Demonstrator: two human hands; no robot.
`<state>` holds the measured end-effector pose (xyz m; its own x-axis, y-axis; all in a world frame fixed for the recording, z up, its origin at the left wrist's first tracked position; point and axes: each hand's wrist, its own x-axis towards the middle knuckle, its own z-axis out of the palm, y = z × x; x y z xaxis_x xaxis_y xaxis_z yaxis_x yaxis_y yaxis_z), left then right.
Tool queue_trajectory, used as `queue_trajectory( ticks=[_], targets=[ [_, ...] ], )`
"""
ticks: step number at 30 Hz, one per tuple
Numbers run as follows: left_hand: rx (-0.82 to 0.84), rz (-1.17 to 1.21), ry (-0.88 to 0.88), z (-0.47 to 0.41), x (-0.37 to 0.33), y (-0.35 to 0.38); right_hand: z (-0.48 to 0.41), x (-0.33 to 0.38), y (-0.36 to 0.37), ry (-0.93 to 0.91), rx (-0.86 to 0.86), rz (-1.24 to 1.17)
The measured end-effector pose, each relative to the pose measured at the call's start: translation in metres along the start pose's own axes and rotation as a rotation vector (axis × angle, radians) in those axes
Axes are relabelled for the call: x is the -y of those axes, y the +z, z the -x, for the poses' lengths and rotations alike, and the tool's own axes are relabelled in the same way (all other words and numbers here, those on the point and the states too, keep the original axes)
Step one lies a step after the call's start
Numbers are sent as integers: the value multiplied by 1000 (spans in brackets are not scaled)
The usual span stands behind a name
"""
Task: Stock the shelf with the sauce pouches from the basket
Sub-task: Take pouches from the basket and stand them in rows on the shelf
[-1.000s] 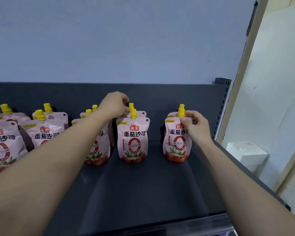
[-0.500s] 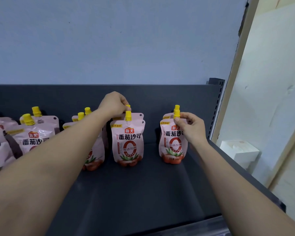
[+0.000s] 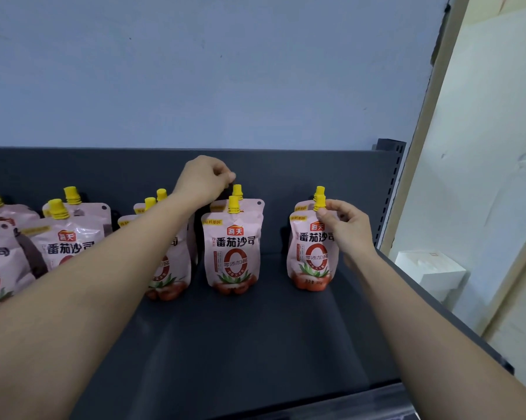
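Note:
Pink sauce pouches with yellow caps stand in pairs on the dark shelf (image 3: 255, 344). My left hand (image 3: 204, 180) hovers with its fingers curled shut just above and left of the rear cap of the middle pair (image 3: 233, 247), holding nothing. With thumb and fingers, my right hand (image 3: 346, 228) pinches the yellow cap of the front pouch of the right pair (image 3: 311, 253), which stands upright. My left forearm partly hides another pair (image 3: 167, 268). More pouches (image 3: 70, 237) stand at the far left. No basket is in view.
The shelf's back panel (image 3: 331, 171) rises behind the pouches, and a perforated upright (image 3: 390, 177) ends it on the right. Beyond the shelf's right edge, lower down, sits a white box (image 3: 428, 271). Bare shelf floor lies in front of the pouches.
My left hand has lifted off the cap of the rear middle pouch and now sits slightly above it. My right hand stays at the right pouch's cap.

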<state>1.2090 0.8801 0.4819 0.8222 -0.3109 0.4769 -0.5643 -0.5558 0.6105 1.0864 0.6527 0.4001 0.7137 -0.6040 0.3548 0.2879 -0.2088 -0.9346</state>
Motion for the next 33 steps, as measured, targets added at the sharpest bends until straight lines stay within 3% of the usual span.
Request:
queue_trajectory(
  ticks=[3,5,7,20,33],
  targets=[
    [146,178,-1,11,-3,-14,2,0,2,-14,-18,-24],
    [366,123,14,18,-2,-20,4,-1,2,-12,-28,-23],
    [459,23,35,21,0,-17,3,-3,2,2,-31,-1],
    [324,38,21,24,0,1,2,0,-2,70,23,-10],
    [344,-8,49,25,-2,0,-1,-8,-6,213,-129,-113]
  ],
)
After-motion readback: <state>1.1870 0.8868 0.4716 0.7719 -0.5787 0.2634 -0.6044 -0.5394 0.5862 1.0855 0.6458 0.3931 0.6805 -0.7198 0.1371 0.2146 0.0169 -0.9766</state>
